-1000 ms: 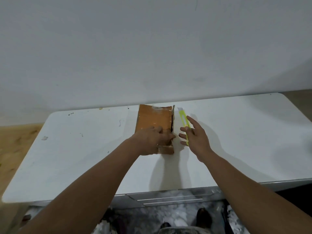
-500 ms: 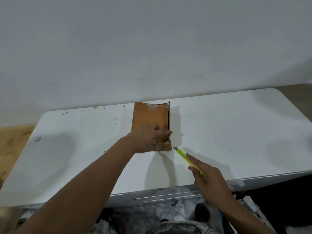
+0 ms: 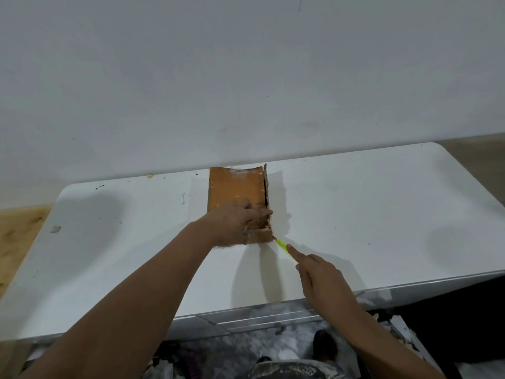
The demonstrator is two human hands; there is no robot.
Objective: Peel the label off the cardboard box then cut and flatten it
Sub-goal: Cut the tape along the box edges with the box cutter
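Observation:
An orange-brown cardboard box (image 3: pixel 235 187) lies on the white table (image 3: pixel 355 203) near the wall, with white scraps of torn label on its top and a dark split along its right edge. My left hand (image 3: pixel 237 222) presses down on the box's near end, fingers reaching to its right edge. My right hand (image 3: pixel 322 280) grips a yellow-green utility knife (image 3: pixel 282 246), index finger laid along the handle. The blade tip touches the box's near right corner.
A white wall rises just behind the table. Wooden floor (image 3: pixel 19 231) shows at the left, and dark clutter lies under the table's front edge. Small specks and a scrap (image 3: pixel 55 229) dot the table's left side.
My right hand picked the knife up from beside the box, drew back toward me, then brought the blade tip forward to the box's near right corner. My left hand kept pressing the box.

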